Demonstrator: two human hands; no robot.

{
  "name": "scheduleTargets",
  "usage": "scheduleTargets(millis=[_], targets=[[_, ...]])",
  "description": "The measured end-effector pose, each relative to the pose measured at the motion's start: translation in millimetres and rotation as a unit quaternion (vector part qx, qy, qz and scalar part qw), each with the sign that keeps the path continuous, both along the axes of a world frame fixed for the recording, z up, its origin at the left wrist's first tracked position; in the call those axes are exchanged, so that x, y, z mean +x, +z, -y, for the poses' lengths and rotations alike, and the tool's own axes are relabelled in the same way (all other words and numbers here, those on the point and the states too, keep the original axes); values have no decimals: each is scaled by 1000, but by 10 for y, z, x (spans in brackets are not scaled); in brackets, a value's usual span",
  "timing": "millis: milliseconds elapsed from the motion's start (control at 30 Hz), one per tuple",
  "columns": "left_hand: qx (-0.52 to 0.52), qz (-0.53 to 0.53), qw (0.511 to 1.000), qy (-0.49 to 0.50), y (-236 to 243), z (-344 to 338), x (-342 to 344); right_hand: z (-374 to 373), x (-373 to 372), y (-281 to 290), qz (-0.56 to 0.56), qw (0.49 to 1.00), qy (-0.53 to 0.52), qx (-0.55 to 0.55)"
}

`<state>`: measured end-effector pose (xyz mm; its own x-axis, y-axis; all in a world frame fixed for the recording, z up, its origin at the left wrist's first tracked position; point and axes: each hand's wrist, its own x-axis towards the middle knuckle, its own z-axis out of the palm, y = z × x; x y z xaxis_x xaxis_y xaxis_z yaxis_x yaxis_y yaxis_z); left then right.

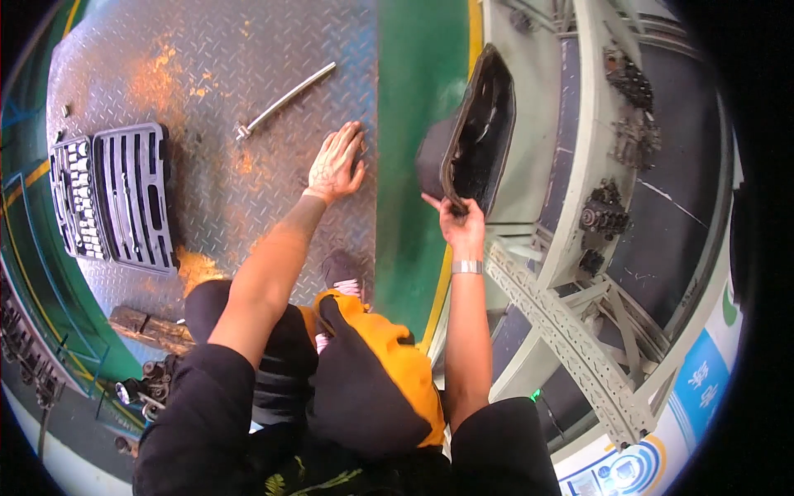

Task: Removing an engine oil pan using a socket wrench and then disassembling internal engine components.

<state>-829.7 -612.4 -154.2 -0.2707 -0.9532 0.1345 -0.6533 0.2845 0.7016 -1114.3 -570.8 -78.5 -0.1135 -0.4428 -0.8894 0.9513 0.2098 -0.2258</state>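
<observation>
- The right hand (461, 221) grasps the near corner of a dark, deep oil-pan-like part (484, 124), thumb and fingers closed on its rim; a metal-banded watch (467, 267) sits on the wrist just behind.
- The pan stretches forward from this hand, tilted, its hollow side turned to the right; whether anything else bears its weight I cannot tell.
- The left hand (335, 165) holds nothing: fingers extended, it lies on the diamond-plate platform (215, 91), apparently for support.
- Ahead and to the left of the left hand lies a long steel wrench bar (285, 101), near but untouched.
- Well to the left of that hand, a black socket case (132, 198) lies open, with sockets in one half.
- Behind and left of the left hand is a wooden block (153, 329).
- Right of the right hand stands a pale metal rack (571, 351), a greasy engine part (604, 207) on it.
- As I judge it, the grip on the pan is made and setting it down remains; neither hand is using a tool. Whether the pan is coming or going, this view does not settle.
</observation>
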Motion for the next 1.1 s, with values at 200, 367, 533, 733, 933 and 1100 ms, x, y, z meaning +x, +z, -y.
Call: scheduleTargets(millis=[200,367,533,733,933,1100], targets=[[-65,24,997,26,-75,-88,121,-380,-502,378,-32,998,32,43],[-57,60,996,24,-73,-86,12,-272,-1292,510,-40,997,-29,54],[-66,48,996,26,-80,-25,-36,-421,-1873,-13,90,981,-161,62],[-47,117,989,81,-17,-14,-10,-611,-2579,-1487,259,903,-326,108],[1,123,990,62,-245,-186,-69,-947,-4171,-3125,222,878,-369,208],[-15,187,980,66,-503,-186,63,-1508,-5472,-4322,17,938,-333,91]])
